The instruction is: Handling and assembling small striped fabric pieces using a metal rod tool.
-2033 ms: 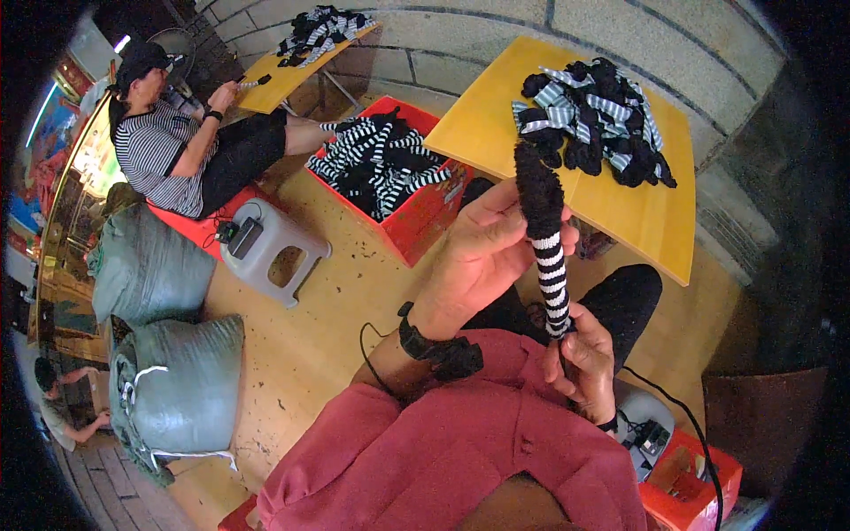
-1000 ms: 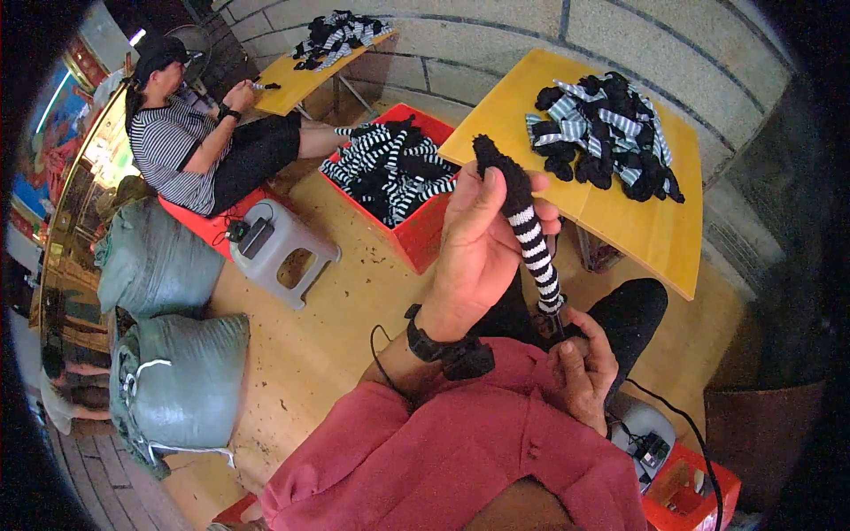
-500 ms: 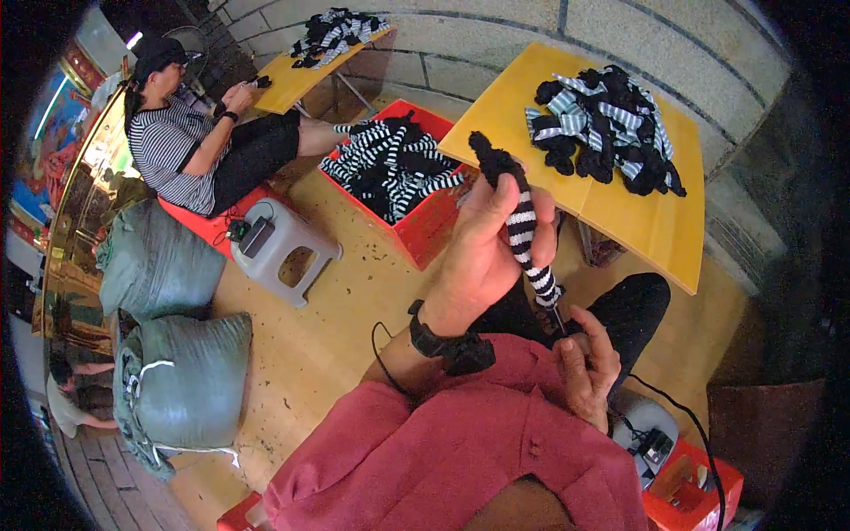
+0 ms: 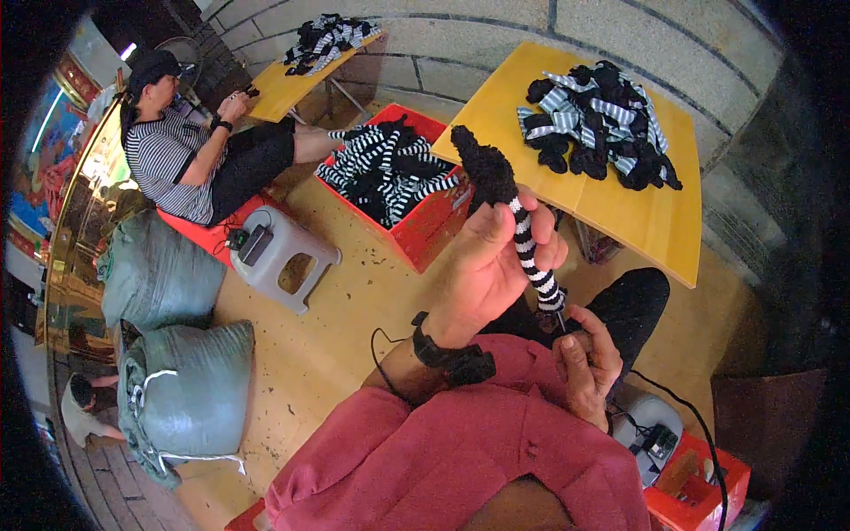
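Held up in front of me is a narrow knitted tube, striped black and white, with a bunched black knit end at its top. My left hand is closed around its striped middle, thumb against the near side. Below, my right hand pinches a thin metal tool whose shaft meets the lower end of the tube. The tool's tip and handle are hidden, so its exact kind does not show.
A pile of striped knit pieces lies on the yellow table ahead. More fill a red crate left of it. A seated co-worker, a grey stool and stuffed green sacks are at left. A black cable hangs at right.
My left hand has shifted down from the black end onto the stripes, leaving more of the black knit uncovered. My right hand stays nearly in place with the tool.
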`<action>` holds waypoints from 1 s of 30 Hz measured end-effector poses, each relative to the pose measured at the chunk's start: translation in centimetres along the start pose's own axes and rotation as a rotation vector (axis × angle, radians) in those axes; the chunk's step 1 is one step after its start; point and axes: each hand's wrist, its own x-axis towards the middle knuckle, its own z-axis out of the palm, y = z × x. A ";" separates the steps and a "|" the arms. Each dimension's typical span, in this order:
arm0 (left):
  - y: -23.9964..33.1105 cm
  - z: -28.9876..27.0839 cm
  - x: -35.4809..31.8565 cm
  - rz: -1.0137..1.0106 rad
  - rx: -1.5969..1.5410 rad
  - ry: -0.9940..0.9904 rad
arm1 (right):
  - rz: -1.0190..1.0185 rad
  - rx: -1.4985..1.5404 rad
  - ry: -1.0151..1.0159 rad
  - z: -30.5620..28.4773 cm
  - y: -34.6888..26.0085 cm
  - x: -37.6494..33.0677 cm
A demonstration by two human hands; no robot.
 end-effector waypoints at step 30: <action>1.0 1.2 0.7 0.091 0.088 0.121 | -0.034 0.175 0.022 1.0 -0.7 1.0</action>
